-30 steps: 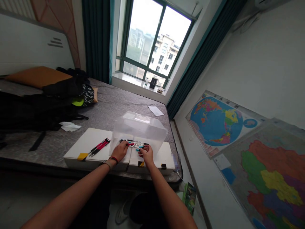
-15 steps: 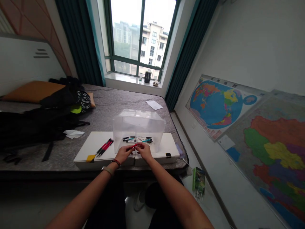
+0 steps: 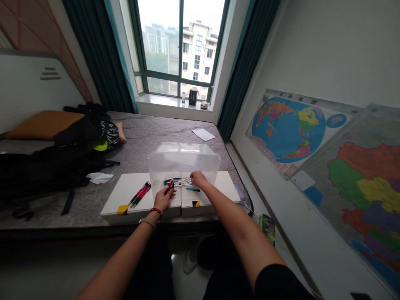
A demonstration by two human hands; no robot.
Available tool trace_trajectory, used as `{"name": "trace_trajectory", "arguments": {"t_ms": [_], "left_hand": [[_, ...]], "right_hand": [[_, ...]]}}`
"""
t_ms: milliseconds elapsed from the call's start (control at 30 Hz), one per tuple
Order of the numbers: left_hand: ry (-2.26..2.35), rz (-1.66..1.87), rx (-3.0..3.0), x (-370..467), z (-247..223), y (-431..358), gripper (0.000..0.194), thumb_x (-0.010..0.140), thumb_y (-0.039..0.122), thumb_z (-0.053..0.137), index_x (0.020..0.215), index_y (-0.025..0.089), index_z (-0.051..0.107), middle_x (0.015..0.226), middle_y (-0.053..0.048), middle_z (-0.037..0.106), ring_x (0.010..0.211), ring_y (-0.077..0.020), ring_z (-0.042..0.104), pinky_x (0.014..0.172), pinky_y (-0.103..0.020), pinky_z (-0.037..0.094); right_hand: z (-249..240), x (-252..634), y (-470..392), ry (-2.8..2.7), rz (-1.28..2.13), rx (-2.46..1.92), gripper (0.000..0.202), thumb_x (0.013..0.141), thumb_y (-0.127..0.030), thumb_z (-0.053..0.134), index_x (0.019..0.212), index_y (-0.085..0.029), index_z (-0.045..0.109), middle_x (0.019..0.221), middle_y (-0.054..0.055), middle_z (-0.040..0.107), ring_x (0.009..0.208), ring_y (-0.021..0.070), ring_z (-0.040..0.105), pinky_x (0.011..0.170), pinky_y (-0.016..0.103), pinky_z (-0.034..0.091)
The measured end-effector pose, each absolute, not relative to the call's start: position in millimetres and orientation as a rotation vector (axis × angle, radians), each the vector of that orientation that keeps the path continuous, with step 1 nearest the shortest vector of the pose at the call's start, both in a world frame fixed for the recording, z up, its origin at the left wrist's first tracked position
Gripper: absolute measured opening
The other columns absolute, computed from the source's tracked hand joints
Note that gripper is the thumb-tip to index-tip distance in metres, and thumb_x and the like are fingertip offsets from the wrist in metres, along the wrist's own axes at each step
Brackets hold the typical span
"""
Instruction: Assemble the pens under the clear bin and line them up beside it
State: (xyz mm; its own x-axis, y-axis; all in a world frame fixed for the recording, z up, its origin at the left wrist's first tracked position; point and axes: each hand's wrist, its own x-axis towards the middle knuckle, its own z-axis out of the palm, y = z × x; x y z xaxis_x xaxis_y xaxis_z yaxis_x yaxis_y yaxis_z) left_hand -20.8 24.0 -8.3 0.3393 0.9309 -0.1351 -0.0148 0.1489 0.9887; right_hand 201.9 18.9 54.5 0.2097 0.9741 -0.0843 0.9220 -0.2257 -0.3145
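Observation:
My left hand (image 3: 163,199) is closed around a red pen (image 3: 170,185), which points up and away in front of the clear plastic box (image 3: 165,160). Inside that box, which lies with its open side toward me, my right hand (image 3: 198,179) reaches to a loose pile of pens (image 3: 178,183) in black, white and blue. Its fingers are pinched at the pile's right part; what they hold, if anything, is hidden. A blue pen (image 3: 193,189) lies just below that hand. Left of the box, several red-and-black pens (image 3: 140,193) lie side by side on a white box (image 3: 117,191).
A second white box (image 3: 229,187) supports the clear box's right part. Both stand on the bed's front edge (image 3: 78,225). Black bags (image 3: 37,166) and a crumpled tissue (image 3: 100,178) lie left. A paper sheet (image 3: 203,134) lies farther back. Wall maps (image 3: 290,129) hang right.
My hands have parted. The left keeps the red pen, now tilted upward, while my right hand has left it and moved right and forward into the pile of pens.

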Motion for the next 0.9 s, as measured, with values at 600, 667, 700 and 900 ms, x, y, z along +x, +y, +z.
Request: {"name": "trace_trajectory", "arguments": {"t_ms": [600,667,700,900], "left_hand": [[1.058,0.797,1.107,-18,-9,32,0.024,0.085,0.035,0.063,0.097,0.014,0.060,0.092,-0.011,0.073,0.081,-0.0176,0.072,0.070,-0.026,0.058],[1.066,0.794,1.120,-17,-9,32,0.023,0.086,0.034,0.062,0.097,0.014,0.060,0.090,-0.010,0.073,0.079,-0.0174,0.072,0.070,-0.026,0.058],[1.075,0.793,1.130,-17,-10,32,0.022,0.086,0.034,0.062,0.097,0.015,0.060,0.088,-0.010,0.073,0.079,-0.0175,0.072,0.070,-0.026,0.058],[1.091,0.784,1.086,-17,-9,34,0.022,0.088,0.034,0.059,0.101,0.017,0.054,0.097,-0.010,0.073,0.087,-0.0181,0.071,0.069,-0.026,0.057]], "right_hand": [[43,176,16,-1.712,0.315,-2.142,0.017,0.086,-0.021,0.055,0.097,-0.017,0.068,0.101,0.012,0.070,0.095,0.0209,0.064,0.083,0.029,0.047],[39,166,8,-1.529,0.381,-1.954,0.016,0.086,-0.022,0.056,0.095,-0.018,0.068,0.095,0.007,0.071,0.089,0.0183,0.065,0.084,0.029,0.047],[34,160,4,-1.449,0.452,-1.844,0.015,0.085,-0.023,0.057,0.093,-0.019,0.068,0.093,0.006,0.071,0.086,0.0171,0.065,0.083,0.029,0.049],[-6,125,-13,-0.986,0.999,-1.300,0.026,0.075,-0.039,0.067,0.087,-0.016,0.067,0.077,0.003,0.069,0.062,0.0146,0.065,0.056,0.026,0.054]]}}
